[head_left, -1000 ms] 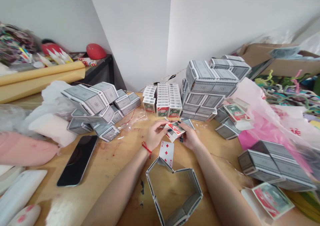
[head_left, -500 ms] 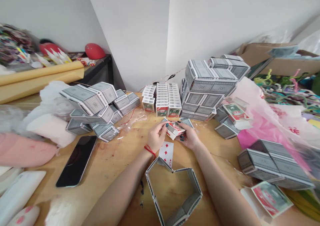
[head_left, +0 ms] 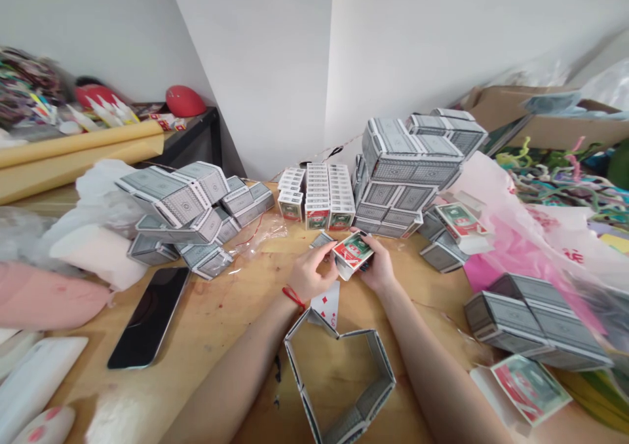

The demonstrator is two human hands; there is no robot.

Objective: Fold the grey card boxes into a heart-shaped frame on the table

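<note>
Between my hands is a red, white and green playing card box point(head_left: 354, 251), tilted with its printed face up. My right hand point(head_left: 379, 265) grips its right side, thumb on top and dark-nailed fingers underneath. At the box's left edge, my left hand point(head_left: 310, 272) pinches its near corner; a red string circles that wrist. Below the left hand lies a diamond playing card point(head_left: 325, 303), partly covered. A ring of joined grey-patterned cards point(head_left: 386, 359) stands on edge between my forearms. Behind my left fingers, grey cards point(head_left: 322, 239) show in part.
Rows of card boxes point(head_left: 317, 195) stand at the back. Folded-card block stacks rise at the left point(head_left: 170, 195) and right point(head_left: 413, 162). A phone point(head_left: 150, 316) lies left on the wooden table point(head_left: 221, 339). Opened card boxes point(head_left: 531, 388) and pink plastic bags point(head_left: 491, 188) are on the right.
The card box has turned so its printed face shows more, and has come slightly up and right. My left fingers have shifted to its near-left corner.
</note>
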